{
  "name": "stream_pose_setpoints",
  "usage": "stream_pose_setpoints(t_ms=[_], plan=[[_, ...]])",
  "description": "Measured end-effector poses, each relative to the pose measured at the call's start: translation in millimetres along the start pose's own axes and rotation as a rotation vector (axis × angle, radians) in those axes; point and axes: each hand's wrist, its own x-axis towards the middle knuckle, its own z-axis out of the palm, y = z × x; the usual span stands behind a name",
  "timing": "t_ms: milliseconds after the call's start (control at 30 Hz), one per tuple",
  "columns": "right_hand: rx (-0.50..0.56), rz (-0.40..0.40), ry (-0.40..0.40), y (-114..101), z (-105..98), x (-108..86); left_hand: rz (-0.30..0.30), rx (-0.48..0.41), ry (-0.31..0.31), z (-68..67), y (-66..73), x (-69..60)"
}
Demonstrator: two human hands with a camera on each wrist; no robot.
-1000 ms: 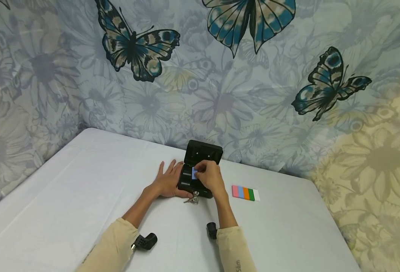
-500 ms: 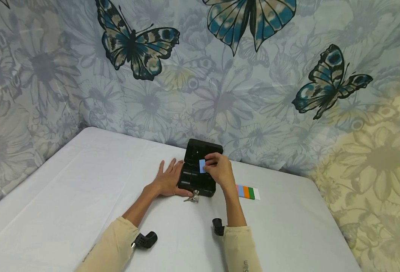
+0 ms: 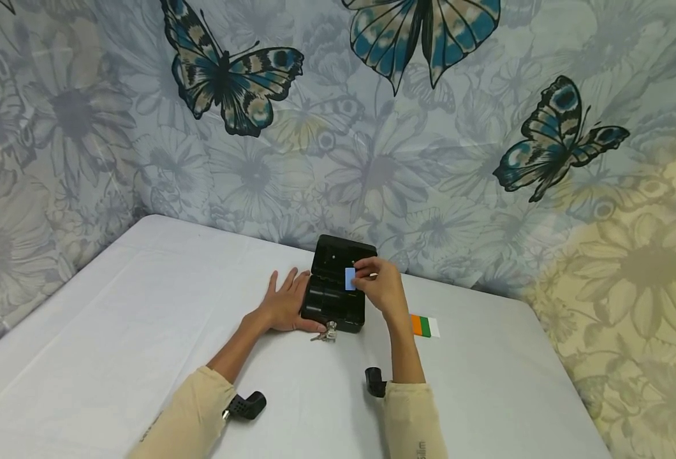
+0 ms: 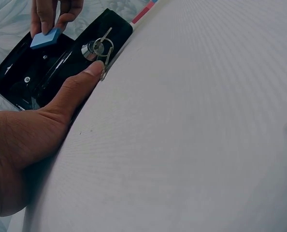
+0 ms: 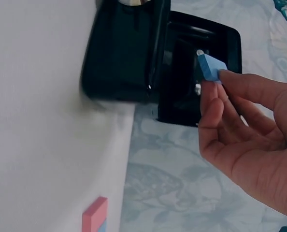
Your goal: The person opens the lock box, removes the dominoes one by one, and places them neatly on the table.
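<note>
A small black box [image 3: 333, 307] stands near the far edge of the table, its lid [image 3: 326, 258] raised. My left hand [image 3: 283, 309] rests against the box's left side with fingers spread; its thumb lies along the front by the lock [image 4: 89, 50]. Two keys on a ring [image 4: 105, 47] hang there. Above the right part of the box, my right hand [image 3: 385, 290] pinches a light blue block [image 3: 350, 279] between thumb and fingers, as the right wrist view also shows. The box's inside is too dark to make out fully.
Right of the box lies a row of flat coloured blocks [image 3: 425, 326], orange, green and white showing past my right forearm. A pink block [image 5: 95, 215] shows in the right wrist view. Butterfly-printed cloth [image 3: 372, 172] hangs behind the white table [image 3: 200, 280].
My right hand has lifted the light blue block out of the box and moved it up and right. The forearm now covers the row's pink and blue blocks. My left hand has stayed put.
</note>
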Motion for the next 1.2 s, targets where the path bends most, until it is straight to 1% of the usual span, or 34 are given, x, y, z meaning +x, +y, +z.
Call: stream_pose_setpoints(t_ms=[200, 300, 367, 500, 633, 800, 900, 1000, 1200], plan=[[0.018, 0.060, -0.004, 2, -12, -0.8, -0.007, 0.008, 0.002, -0.4, 1.0, -0.8], [0.027, 0.081, -0.004, 4, -19, -2.2, -0.001, -0.004, 0.008, 0.6, 0.2, 0.1], [0.022, 0.088, -0.005, 7, -25, -2.7, -0.002, -0.002, 0.000, 0.7, -0.1, 0.3], [0.024, 0.120, -0.010, 13, -36, -4.0, 0.006, 0.007, 0.007, 8.2, -6.4, 3.7], [0.017, 0.153, -0.011, 19, -48, -5.7, 0.016, 0.012, 0.035, 13.0, -10.5, 6.1], [-0.032, 0.189, 0.005, 32, -69, -11.9, 0.019, 0.012, 0.033, 13.7, -9.7, 6.5], [-0.059, 0.221, 0.025, 41, -82, -16.7, 0.021, 0.007, 0.032, 13.0, -8.6, 6.7], [-0.090, 0.249, 0.061, 51, -93, -20.7, 0.016, 0.009, 0.020, 11.2, -7.4, 6.6], [-0.174, 0.310, 0.126, 68, -106, -27.0, 0.011, -0.003, 0.011, 6.3, -4.6, 2.9]])
